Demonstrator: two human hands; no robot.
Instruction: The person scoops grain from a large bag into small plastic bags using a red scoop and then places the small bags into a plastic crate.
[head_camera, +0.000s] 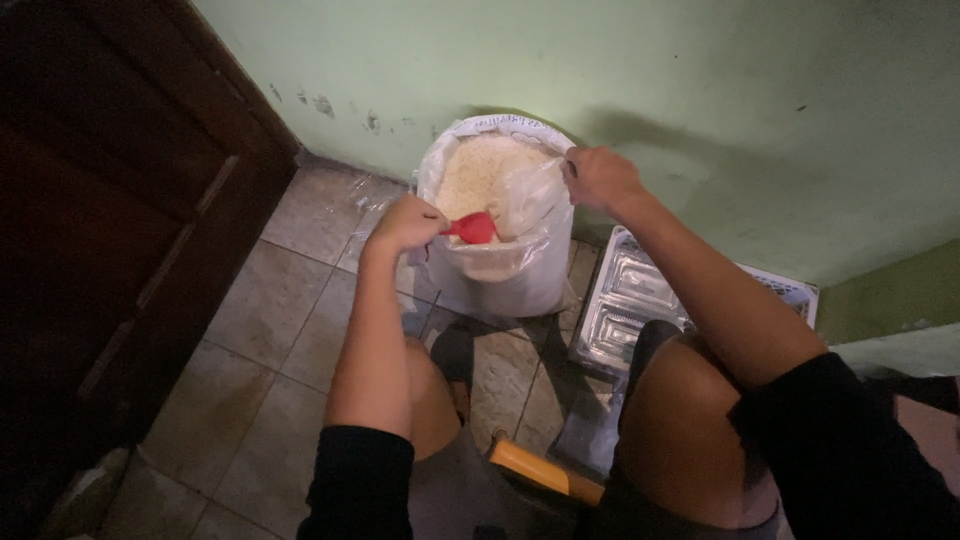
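Scoop (474, 228), red, is gripped in the closed left hand (405, 224) with its bowl pointing right over the rice in the white sack (500, 275), whose rim the right hand (600, 178) pinches open on the far side.

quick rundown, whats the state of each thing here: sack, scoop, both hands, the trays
sack: upright against the wall, mouth open, full of white grains
red scoop: held over the sack's mouth
left hand: closed on the scoop handle
right hand: gripping the sack's rim, pulling it open
clear plastic trays: stacked on the floor, look empty
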